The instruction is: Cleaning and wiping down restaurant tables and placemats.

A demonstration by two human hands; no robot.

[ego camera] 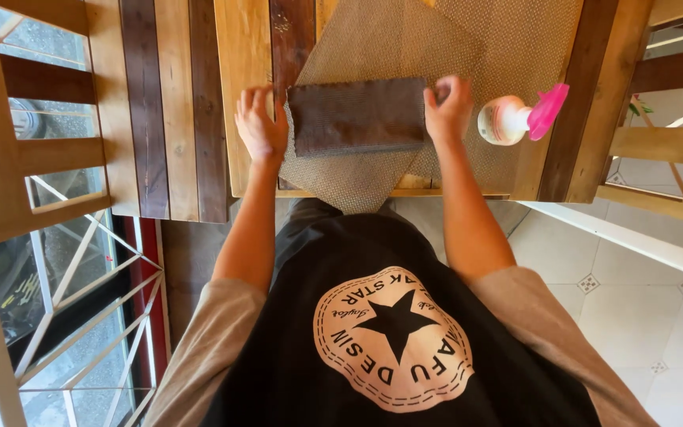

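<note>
I stand at the near edge of the wooden bench (pixel 250 47) with a dark brown cloth (pixel 357 115) folded into a flat rectangle in front of me. My left hand (pixel 260 126) lies at the cloth's left end, fingers together and flat, touching the short edge rather than gripping it. My right hand (pixel 448 109) sits at the right end with its fingers curled over the edge, pinched on the cloth's far right corner as far as I can tell. Having one hand at each end keeps the fold square and taut, I judge, so the layers lie even on each other. The cloth rests on a tan woven mat (pixel 381 47) that lies askew, one corner hanging over the near edge of the bench toward my body; a second mat of the same weave (pixel 515 39) lies partly under it to the right. Just right of my right hand a round white spray bottle (pixel 504 120) with a pink trigger head (pixel 548 109) lies on its side, close enough that a sweep of my right hand could knock it. Wooden chairs stand on both sides, one to the left (pixel 41 150) and one to the right (pixel 666 142), with pale floor tiles (pixel 634 300) below on the right.
</note>
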